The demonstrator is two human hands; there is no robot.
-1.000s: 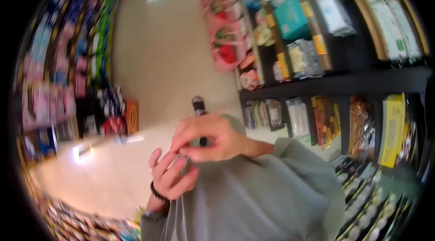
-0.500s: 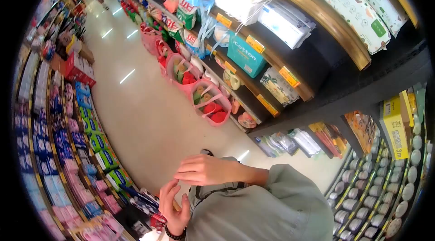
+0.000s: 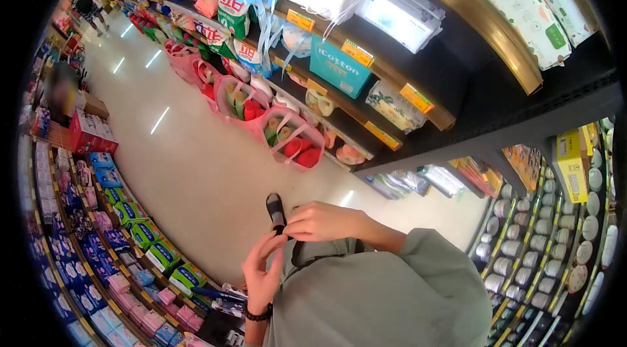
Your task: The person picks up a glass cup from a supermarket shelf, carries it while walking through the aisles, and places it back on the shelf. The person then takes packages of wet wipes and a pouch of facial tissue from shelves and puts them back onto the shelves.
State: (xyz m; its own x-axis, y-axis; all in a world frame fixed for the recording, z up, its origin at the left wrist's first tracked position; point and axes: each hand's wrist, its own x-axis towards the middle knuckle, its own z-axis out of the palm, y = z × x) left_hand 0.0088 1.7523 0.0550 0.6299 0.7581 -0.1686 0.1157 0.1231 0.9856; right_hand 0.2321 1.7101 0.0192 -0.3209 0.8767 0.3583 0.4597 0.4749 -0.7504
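Note:
My left hand (image 3: 263, 275), with a dark beaded bracelet (image 3: 258, 312) at its wrist, is raised in front of my body. Its thumb stands apart from its loosely bent fingers, and I see nothing in it. From the right, my right hand (image 3: 326, 221) reaches across my waist with its back showing and fingers stretched leftward. The fingertips of both hands meet or nearly meet; whether they touch is unclear. The right thumb is hidden. Below the hands is my grey-green shirt (image 3: 379, 288), and a dark shoe (image 3: 275, 208) shows just beyond them on the floor.
Pink baskets (image 3: 294, 140) line the foot of the right shelf, beside a teal iCotton box (image 3: 338, 66). Green packs (image 3: 145, 234) fill the left shelf near a red carton (image 3: 93, 133). People stand at left (image 3: 63, 89) and farther along the aisle (image 3: 87, 4).
My view has shifted, moving the shelves leftward in the picture. Both hands appear farther right, still close together. A person at left has come into view, and my shoe shows more.

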